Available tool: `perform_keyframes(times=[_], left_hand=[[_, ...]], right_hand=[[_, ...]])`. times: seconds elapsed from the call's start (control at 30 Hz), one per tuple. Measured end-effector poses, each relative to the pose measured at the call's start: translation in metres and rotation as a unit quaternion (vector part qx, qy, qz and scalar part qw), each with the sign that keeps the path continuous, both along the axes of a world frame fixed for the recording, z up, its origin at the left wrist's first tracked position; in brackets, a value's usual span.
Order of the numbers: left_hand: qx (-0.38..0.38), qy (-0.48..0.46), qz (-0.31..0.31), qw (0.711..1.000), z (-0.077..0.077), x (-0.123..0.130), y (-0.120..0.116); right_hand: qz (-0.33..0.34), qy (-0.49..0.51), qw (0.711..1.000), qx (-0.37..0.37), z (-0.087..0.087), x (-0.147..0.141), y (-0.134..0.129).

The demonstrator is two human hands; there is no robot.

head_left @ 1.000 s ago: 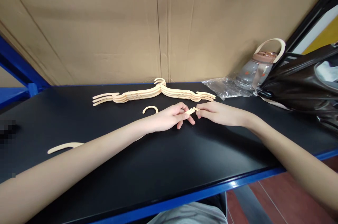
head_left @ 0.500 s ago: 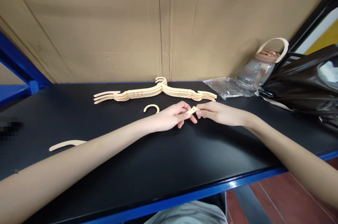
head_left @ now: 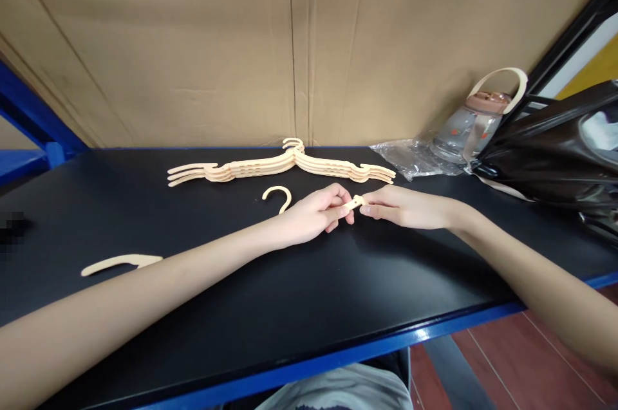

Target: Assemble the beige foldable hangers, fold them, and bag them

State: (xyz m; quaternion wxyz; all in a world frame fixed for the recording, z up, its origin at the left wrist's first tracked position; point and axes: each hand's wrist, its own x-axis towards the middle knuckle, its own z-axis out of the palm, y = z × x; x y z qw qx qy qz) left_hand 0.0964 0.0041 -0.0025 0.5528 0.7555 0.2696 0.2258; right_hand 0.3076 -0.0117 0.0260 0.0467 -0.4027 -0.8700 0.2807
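Cream hanger part [head_left: 355, 203]: a short piece with a small dark hole, just above the desk's middle, between the hands.
Left hand [head_left: 318, 214]: thumb and fingers clamped on the part's left end.
Right hand [head_left: 400, 207]: thumb and forefinger at its far end, seemingly touching; whether this grip is firmly pinched I cannot tell.
Just changed: a second ago a notch seemed to break the part near the right fingertips; now it reads as one stubby shape, hole facing up. That suggests fine adjustment at that end rather than carrying.
Desk [head_left: 309, 307]: black, glossy, blue along its front edge; reddish tiled floor [head_left: 512, 352] below.
Loose hanger arm [head_left: 113, 262]: lies partly behind the left forearm, slightly more exposed than before.
Loose hook [head_left: 290, 198]: beyond the left wrist, which hides its lower end; whether it joins that arm cannot be told.
Hanger stack [head_left: 263, 167]: several cream hangers, nested, near the back edge.
Right rear: crumpled clear plastic [head_left: 410, 159], a clear bottle [head_left: 470, 127] with pinkish lid, and a shiny black bag [head_left: 545, 152].
Back wall: brown cardboard [head_left: 193, 43], vertically creased.
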Motion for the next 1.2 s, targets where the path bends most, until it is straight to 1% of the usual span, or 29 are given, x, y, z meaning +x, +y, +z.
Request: perform_keyframes(times=[0.17, 0.3, 0.37, 0.47, 0.63, 0.7, 0.83, 1.0, 1.1, 1.2], left_hand=[[-0.011, 0.008, -0.004, 1.0, -0.001, -0.001, 0.002], [-0.004, 0.008, -0.005, 1.0, -0.004, 0.0, 0.005], [0.0, 0.004, 0.003, 1.0, -0.007, 0.001, 0.006], [0.021, 0.01, 0.019, 1.0, -0.01, 0.002, 0.007], [0.078, 0.045, 0.037, 0.995, -0.014, 0.001, 0.006], [0.094, 0.051, 0.036, 0.994, -0.014, 0.0, 0.006], [0.121, 0.077, 0.031, 0.989, -0.012, -0.003, 0.004], [0.138, 0.102, 0.032, 0.985, -0.004, -0.003, -0.001], [0.161, 0.111, 0.028, 0.98, -0.001, -0.004, -0.003], [0.186, 0.121, 0.021, 0.975, 0.0, -0.004, -0.003]], right_hand=[[-0.001, -0.054, 0.998, 0.019, 0.001, 0.0, -0.001], [-0.026, -0.113, 0.99, 0.085, 0.002, -0.005, -0.005], [-0.04, -0.156, 0.977, 0.136, 0.002, -0.009, -0.009], [-0.054, -0.218, 0.949, 0.22, 0.0, -0.013, -0.013], [-0.023, -0.247, 0.912, 0.326, -0.008, -0.014, -0.014], [-0.015, -0.249, 0.901, 0.355, -0.009, -0.014, -0.013], [-0.01, -0.234, 0.904, 0.358, -0.009, -0.014, -0.012], [-0.009, -0.202, 0.924, 0.324, -0.012, -0.012, -0.007], [-0.02, -0.16, 0.942, 0.292, -0.014, -0.012, -0.003], [-0.035, -0.121, 0.964, 0.235, -0.014, -0.011, 0.001]])
